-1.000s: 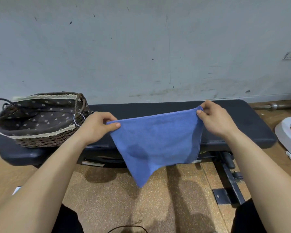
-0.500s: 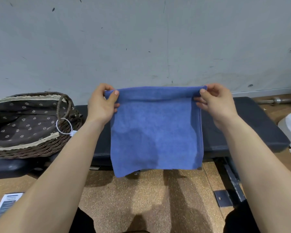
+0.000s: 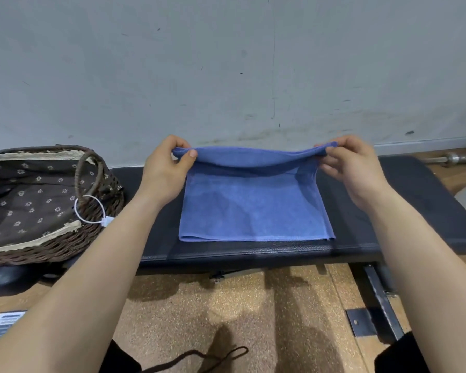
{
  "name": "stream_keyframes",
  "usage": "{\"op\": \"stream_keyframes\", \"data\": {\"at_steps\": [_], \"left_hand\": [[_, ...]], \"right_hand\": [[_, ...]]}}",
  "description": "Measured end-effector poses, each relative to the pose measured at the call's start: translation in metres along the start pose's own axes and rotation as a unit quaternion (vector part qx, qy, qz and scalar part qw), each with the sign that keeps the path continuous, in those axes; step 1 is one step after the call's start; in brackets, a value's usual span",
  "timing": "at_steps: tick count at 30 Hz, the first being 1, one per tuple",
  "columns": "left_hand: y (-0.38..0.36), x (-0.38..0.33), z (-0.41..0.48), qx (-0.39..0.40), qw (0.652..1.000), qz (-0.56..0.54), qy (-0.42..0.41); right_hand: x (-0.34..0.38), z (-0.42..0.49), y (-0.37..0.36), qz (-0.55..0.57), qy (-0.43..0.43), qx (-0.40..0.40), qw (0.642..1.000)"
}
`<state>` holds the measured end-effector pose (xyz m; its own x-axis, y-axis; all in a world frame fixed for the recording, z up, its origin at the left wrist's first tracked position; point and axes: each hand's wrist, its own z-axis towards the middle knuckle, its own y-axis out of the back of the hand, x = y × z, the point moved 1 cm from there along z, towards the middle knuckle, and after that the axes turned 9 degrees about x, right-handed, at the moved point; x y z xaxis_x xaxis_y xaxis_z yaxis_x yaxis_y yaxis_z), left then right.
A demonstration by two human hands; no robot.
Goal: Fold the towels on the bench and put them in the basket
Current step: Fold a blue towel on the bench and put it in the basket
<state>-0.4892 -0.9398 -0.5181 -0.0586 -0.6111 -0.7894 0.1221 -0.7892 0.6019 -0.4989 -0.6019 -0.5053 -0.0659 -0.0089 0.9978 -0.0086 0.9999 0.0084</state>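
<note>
Towel (image 3: 253, 205) on bench (image 3: 388, 232), far corners pinched by both hands, basket (image 3: 38, 238) holding only lining

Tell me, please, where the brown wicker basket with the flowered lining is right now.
In the head view, the brown wicker basket sits far left on the end of the black padded bench, left of the blue towel.

Towel (image 3: 253, 203) was blue; bench (image 3: 361, 238) black; basket (image 3: 65, 243) brown wicker, its lining (image 3: 24, 205) dark with pale flowers.
</note>
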Motion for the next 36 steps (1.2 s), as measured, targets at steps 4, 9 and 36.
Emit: {"op": "stream_keyframes", "data": {"at_steps": [4,9,36], "left_hand": [[0.011,0.014,-0.022,0.084,0.994,0.069,0.017],[0.02,0.03,-0.055,0.174,0.975,0.139,-0.026],[-0.074,-0.012,-0.043,0.168,0.932,0.305,-0.097]], "right_hand": [[-0.012,-0.023,0.021,-0.186,-0.028,0.067,0.98],[-0.025,-0.049,0.044,-0.423,-0.031,0.127,0.897],[-0.045,-0.043,-0.06,-0.609,0.051,0.116,0.783]]}}
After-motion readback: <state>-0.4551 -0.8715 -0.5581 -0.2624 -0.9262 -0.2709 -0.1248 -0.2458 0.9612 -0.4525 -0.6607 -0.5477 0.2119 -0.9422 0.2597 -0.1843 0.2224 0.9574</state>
